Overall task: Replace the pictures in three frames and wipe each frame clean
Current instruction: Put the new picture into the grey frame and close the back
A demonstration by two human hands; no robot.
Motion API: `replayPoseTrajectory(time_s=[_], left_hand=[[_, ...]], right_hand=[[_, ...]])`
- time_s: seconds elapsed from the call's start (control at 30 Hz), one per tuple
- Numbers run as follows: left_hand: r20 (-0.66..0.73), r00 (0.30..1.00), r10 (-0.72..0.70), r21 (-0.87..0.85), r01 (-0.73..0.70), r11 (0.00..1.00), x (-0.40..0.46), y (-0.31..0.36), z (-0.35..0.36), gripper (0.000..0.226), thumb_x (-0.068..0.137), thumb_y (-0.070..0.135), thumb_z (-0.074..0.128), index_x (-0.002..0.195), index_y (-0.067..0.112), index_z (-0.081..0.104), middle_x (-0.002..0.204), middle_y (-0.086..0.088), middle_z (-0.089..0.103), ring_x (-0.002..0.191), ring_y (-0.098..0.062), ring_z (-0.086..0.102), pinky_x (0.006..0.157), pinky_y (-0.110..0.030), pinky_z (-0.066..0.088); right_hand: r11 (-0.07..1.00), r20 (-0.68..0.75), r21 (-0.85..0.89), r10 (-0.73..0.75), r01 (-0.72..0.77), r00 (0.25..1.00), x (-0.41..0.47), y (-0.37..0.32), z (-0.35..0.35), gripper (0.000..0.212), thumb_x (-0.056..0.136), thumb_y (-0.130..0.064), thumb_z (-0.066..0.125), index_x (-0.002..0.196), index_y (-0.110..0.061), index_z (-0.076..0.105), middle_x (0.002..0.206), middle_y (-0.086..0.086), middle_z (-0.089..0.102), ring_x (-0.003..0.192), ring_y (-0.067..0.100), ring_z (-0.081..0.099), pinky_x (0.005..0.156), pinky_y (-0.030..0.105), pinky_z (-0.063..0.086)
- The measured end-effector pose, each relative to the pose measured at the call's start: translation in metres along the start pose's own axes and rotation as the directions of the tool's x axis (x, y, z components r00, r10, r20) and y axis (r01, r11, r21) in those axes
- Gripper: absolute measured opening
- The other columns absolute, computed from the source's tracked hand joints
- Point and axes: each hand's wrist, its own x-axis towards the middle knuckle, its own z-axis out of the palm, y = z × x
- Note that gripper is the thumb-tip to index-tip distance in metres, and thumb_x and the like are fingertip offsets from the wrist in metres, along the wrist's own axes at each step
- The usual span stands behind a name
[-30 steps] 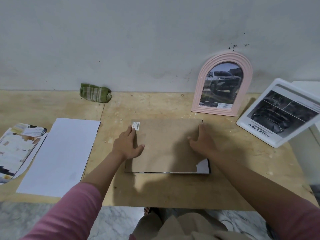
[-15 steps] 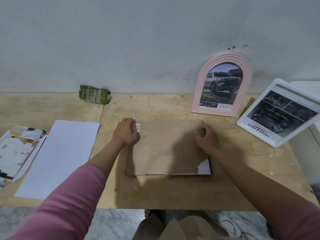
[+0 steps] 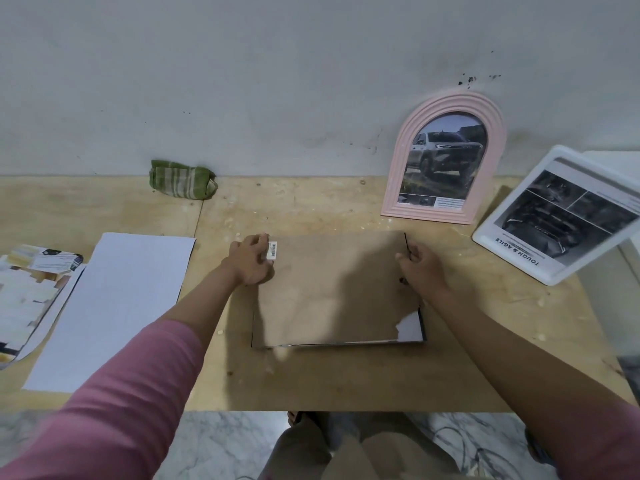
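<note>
Item: black-edged rectangular picture frame (image 3: 337,342), lying face down at the middle of the pale plywood tabletop (image 3: 346,379), its brown fibreboard backing board (image 3: 332,289) uppermost. Long axis runs left to right across the person; short axis runs from the person toward the wall. A white barcode sticker (image 3: 272,250) marks the far left corner; the near right corner of the board is torn away, showing a pale sheet beneath.

Hands: set well apart, one at each far corner. Left hand (image 3: 250,260) has its fingers curled at the far left corner beside the sticker; right hand (image 3: 420,268) has its fingers curled at the right edge near the far corner. Whether either actually pinches the board or only presses its edge cannot be told. Both lie equally near; the frame sits directly ahead, between the arms.

Judgement: the board looks due to be lifted from its far edge, hinging toward the person.

Also present: pink arched frame (image 3: 443,161) with a truck picture, leaning on the wall; white rectangular frame (image 3: 557,216), propped at right; green striped cloth (image 3: 181,180) by the wall; blank white sheet (image 3: 110,310) and printed pictures (image 3: 31,296) at left.
</note>
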Motion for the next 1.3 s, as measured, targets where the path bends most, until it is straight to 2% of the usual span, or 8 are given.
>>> replayPoseTrajectory(time_s=[0.23, 0.37, 0.47, 0.57, 0.7, 0.87, 1.1, 1.3], left_hand=[[0.025, 0.999, -0.044, -0.012, 0.044, 0.999, 0.011, -0.015, 0.020, 0.091, 0.065, 0.066, 0.017, 0.149, 0.031, 0.015, 0.160, -0.003, 0.009, 0.147, -0.031, 0.009, 0.112, -0.050, 0.022], [-0.065, 0.998, -0.027, -0.158, 0.016, 0.987, 0.001, -0.001, 0.010, 0.063, 0.073, 0.050, 0.036, 0.129, 0.025, 0.050, 0.146, -0.013, 0.042, 0.143, -0.026, 0.025, 0.108, -0.034, 0.026], [-0.271, 0.927, -0.259, -0.575, 0.060, 0.816, 0.002, 0.008, 0.004, 0.030, 0.083, 0.015, 0.055, 0.112, 0.011, 0.063, 0.118, -0.015, 0.064, 0.117, -0.029, 0.056, 0.091, -0.025, 0.039], [-0.172, 0.853, -0.493, -0.759, 0.203, 0.618, 0.011, 0.015, -0.001, 0.029, 0.085, 0.010, 0.058, 0.113, 0.003, 0.063, 0.114, -0.014, 0.063, 0.108, -0.031, 0.058, 0.093, -0.032, 0.047], [-0.027, 0.857, -0.515, -0.889, 0.216, 0.404, 0.018, 0.024, -0.005, 0.021, 0.091, 0.014, 0.055, 0.071, 0.011, 0.058, 0.074, -0.008, 0.055, 0.081, -0.023, 0.054, 0.060, -0.028, 0.044], [0.166, 0.856, -0.489, -0.931, 0.299, 0.207, 0.018, 0.023, -0.014, 0.028, 0.093, 0.015, 0.054, 0.066, 0.012, 0.051, 0.065, -0.009, 0.053, 0.055, -0.020, 0.048, 0.051, -0.025, 0.030], [0.067, 0.867, -0.494, -0.957, 0.196, 0.215, 0.016, 0.023, -0.015, 0.028, 0.090, 0.004, 0.059, 0.064, 0.008, 0.050, 0.066, -0.009, 0.053, 0.061, -0.021, 0.056, 0.047, -0.024, 0.044], [-0.126, 0.908, -0.399, -0.829, 0.125, 0.545, 0.012, 0.019, 0.002, 0.017, 0.088, 0.005, 0.055, 0.074, 0.010, 0.063, 0.077, -0.007, 0.063, 0.083, -0.026, 0.062, 0.067, -0.028, 0.048]], right_hand=[[0.930, 0.155, -0.347, -0.070, 0.121, 0.985, -0.010, 0.001, 0.012, 0.081, 0.087, -0.038, 0.062, 0.150, -0.011, 0.019, 0.156, 0.011, 0.018, 0.144, 0.027, 0.017, 0.116, 0.043, 0.024], [0.835, 0.182, -0.523, -0.087, 0.171, 0.979, -0.014, 0.000, 0.021, 0.088, 0.087, -0.040, 0.059, 0.149, -0.008, 0.007, 0.157, 0.016, 0.002, 0.146, 0.029, 0.001, 0.118, 0.042, 0.015], [0.912, 0.024, -0.405, -0.061, 0.066, 0.998, -0.015, 0.001, 0.026, 0.075, 0.087, -0.031, 0.058, 0.147, -0.006, 0.020, 0.149, 0.018, 0.026, 0.135, 0.034, 0.031, 0.108, 0.042, 0.034], [0.951, -0.115, -0.308, 0.007, -0.042, 0.993, -0.016, -0.001, 0.024, 0.057, 0.087, -0.027, 0.056, 0.137, -0.006, 0.038, 0.135, 0.015, 0.046, 0.121, 0.033, 0.047, 0.099, 0.042, 0.042], [0.978, -0.219, -0.168, 0.086, -0.125, 0.972, -0.012, 0.000, 0.014, 0.047, 0.083, -0.029, 0.055, 0.124, -0.007, 0.054, 0.120, 0.014, 0.058, 0.109, 0.031, 0.055, 0.095, 0.047, 0.047], [0.983, -0.213, -0.089, 0.141, -0.163, 0.967, -0.008, 0.003, 0.009, 0.046, 0.080, -0.032, 0.053, 0.120, -0.010, 0.057, 0.117, 0.011, 0.057, 0.102, 0.027, 0.056, 0.090, 0.046, 0.050], [0.988, -0.162, -0.024, 0.144, -0.149, 0.976, -0.006, 0.003, 0.005, 0.037, 0.083, -0.028, 0.054, 0.112, -0.005, 0.060, 0.111, 0.014, 0.062, 0.102, 0.031, 0.060, 0.083, 0.039, 0.051], [0.981, -0.163, -0.192, 0.008, -0.040, 0.987, -0.013, 0.002, 0.003, 0.019, 0.086, -0.019, 0.056, 0.100, -0.006, 0.060, 0.101, 0.011, 0.061, 0.091, 0.025, 0.057, 0.075, 0.032, 0.045]])
